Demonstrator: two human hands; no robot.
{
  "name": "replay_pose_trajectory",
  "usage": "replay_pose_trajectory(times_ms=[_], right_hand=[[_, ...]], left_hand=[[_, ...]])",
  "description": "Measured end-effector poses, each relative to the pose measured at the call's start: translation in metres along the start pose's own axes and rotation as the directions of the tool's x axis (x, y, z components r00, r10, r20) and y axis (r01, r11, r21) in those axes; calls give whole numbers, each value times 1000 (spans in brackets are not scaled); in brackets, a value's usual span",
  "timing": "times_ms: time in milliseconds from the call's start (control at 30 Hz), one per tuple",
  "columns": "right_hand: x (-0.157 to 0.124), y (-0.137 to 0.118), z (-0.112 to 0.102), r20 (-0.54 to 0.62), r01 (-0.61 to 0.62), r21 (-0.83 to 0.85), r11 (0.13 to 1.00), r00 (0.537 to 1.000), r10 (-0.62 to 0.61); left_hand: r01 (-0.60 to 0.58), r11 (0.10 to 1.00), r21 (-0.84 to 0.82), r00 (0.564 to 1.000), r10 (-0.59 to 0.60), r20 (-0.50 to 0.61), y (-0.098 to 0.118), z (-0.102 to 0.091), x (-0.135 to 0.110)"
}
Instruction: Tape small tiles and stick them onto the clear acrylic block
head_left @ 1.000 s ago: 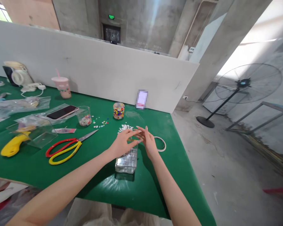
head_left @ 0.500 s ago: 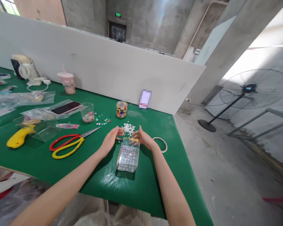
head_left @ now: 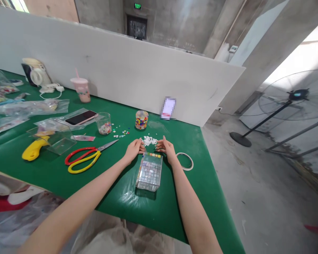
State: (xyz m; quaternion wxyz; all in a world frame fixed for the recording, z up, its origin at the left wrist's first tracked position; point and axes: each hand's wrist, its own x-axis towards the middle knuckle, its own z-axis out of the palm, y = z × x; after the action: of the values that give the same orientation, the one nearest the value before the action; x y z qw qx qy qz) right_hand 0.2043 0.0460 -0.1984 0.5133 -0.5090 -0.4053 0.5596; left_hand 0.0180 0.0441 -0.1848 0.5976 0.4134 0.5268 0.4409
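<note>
Lower centre, the clear tile-studded box [head_left: 149, 173] sits on the worktop [head_left: 116, 204]. Past it, mid-frame, the left hand [head_left: 133, 149] and right hand [head_left: 168, 149] flank white mosaic tiles [head_left: 149, 140], each grip half open, seemingly empty; a wrist could bump the box, or a hasty sweep scatter the tiles.

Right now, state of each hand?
Left hand: loosely open, beside the white pieces, nothing visibly held.
Right hand: loosely open, on their other side, nothing visibly held.

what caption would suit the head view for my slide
Left hand and right hand flank small white pieces beyond a clear box, scissors lying on the green table.
</note>
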Motion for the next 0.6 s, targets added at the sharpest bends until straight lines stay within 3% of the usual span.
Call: replay_pose_trajectory(times_ms=[67,167,300,467,600], right_hand=[[0,0,0,-33,35,-9,999,999,-35],[-1,2,0,-104,111,-23,994,988,-113],[3,6,0,-225,242,-58,968,942,-249],[37,1,11,-272,324,-95,941,901,-337],[66,0,26,-229,322,-95,942,914,-335]], left_hand=[[-46,998,-41,999,45,-20,9,3,14],[-125,989,-82,986,115,-117,26,-9,28],[-132,988,-84,970,111,-215,28,-29,15],[14,997,-74,1000,-16,-26,1,-14,-11],[25,998,-65,999,-22,43,5,3,13]])
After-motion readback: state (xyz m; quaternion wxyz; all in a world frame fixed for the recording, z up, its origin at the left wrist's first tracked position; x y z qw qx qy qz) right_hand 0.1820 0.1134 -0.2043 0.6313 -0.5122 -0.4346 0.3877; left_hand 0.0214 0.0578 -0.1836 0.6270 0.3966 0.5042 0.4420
